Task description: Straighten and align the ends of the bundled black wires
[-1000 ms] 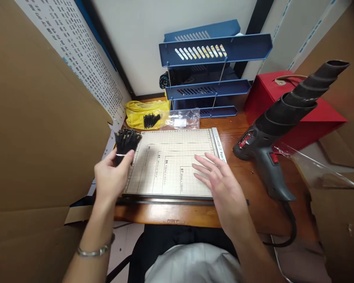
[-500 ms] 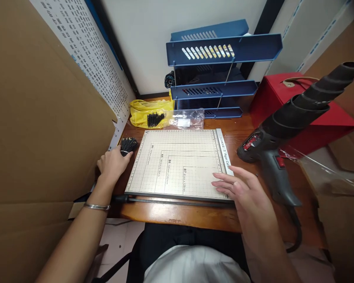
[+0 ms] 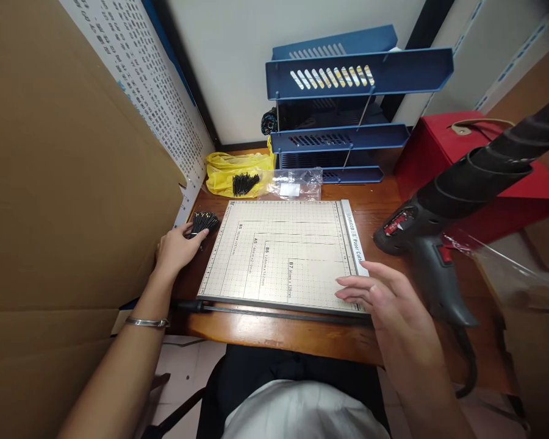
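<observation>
The left hand (image 3: pixel 176 250) lies on the brown wooden desk (image 3: pixel 274 332) just left of the beige gridded paper-cutter board (image 3: pixel 281 250), its fingers loosely curled and the fingertips touching the bundle of short black sticks bound with a pale band (image 3: pixel 204 222); whether it actually grips the bundle cannot be told, since the bundle rests on the desk by the board's far-left corner, between the board and the leaning brown cardboard sheet (image 3: pixel 59 183). A thin silver bangle (image 3: pixel 147 322) circles the left wrist. The right hand (image 3: pixel 393 305) is open, fingers spread and stretched out flat, holding nothing, hovering over or lightly on the board's near-right corner beside the white ruler strip along the board's right edge (image 3: pixel 354 241). The black cutter arm (image 3: pixel 274 311) lies along the board's near edge. To the right of the board stands a grey heat gun with a black ribbed nozzle (image 3: pixel 457 195), in front of a red box (image 3: pixel 480 164). At the back of the desk a yellow plastic bag (image 3: pixel 238 171) carries a second small heap of black sticks (image 3: pixel 244 183), next to a clear plastic bag (image 3: pixel 297 183) and a blue three-tier letter tray (image 3: pixel 348 122)
</observation>
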Demonstrator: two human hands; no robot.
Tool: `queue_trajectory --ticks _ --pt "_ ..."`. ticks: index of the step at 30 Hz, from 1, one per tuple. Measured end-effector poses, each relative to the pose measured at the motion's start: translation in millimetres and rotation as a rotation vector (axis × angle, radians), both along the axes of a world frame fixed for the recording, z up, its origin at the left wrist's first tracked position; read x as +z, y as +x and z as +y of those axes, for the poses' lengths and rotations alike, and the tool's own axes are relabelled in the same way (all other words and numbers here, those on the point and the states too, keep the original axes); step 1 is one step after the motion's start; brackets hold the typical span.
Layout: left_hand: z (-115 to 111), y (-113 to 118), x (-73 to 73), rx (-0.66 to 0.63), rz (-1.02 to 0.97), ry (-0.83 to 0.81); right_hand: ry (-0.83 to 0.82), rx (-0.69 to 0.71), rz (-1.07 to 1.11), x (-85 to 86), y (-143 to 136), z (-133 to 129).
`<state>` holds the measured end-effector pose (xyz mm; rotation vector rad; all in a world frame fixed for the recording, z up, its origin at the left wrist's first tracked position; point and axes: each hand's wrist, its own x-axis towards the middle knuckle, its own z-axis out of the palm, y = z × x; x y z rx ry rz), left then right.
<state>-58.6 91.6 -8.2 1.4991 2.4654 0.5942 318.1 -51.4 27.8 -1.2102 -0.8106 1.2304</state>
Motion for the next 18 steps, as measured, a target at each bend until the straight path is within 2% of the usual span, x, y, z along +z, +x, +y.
queue_trajectory --ticks 6,14,18 --pt "5 -5 -9.9 0.046 -0.128 0.104 0.018 0.054 -0.019 -13.7 8 3" --pt "12 -11 -7.4 0.078 -0.139 0.142 -0.004 0.068 -0.056 -15.8 10 0" --pt "12 -13 -10.9 0.080 -0.147 0.158 0.034 0.038 -0.080 -20.8 16 3"
